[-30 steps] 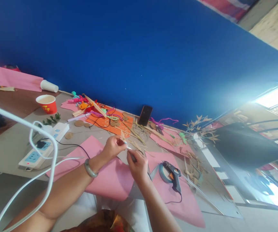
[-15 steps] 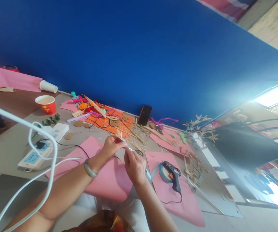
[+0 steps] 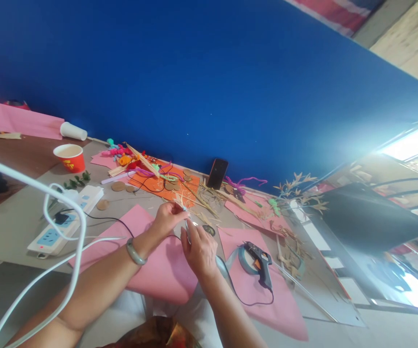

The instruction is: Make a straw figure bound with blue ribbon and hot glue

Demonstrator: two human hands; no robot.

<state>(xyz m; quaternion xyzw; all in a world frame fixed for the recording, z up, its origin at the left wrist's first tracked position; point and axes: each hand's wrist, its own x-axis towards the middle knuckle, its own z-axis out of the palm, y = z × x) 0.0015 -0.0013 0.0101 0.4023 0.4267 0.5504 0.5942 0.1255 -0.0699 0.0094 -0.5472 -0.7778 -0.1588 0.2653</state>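
Observation:
My left hand (image 3: 168,216), with a bangle on its wrist, pinches a small bundle of dried straw (image 3: 180,202) whose thin tips fan out above the fingers. A pale blue band shows around the bundle by the fingertips. Close beside it, my right hand (image 3: 199,245) is closed with curled fingers on a thin pale ribbon (image 3: 187,225), which is mostly hidden by the fingers. Both hands are above a pink sheet (image 3: 165,270). A black glue gun (image 3: 260,261) lies on a ribbon roll (image 3: 247,261) to the right.
A white power strip (image 3: 66,220) with looping cables and a red paper cup (image 3: 69,158) are on the left. Behind the hands are pipe cleaners (image 3: 243,182), an orange sheet (image 3: 190,186), straw pieces and a leaning phone (image 3: 217,174). A blue partition (image 3: 194,87) borders the table.
My right hand has shifted slightly left and down, its fingers turned a little. The straw tips stand more upright and fanned in my left hand, which has hardly moved.

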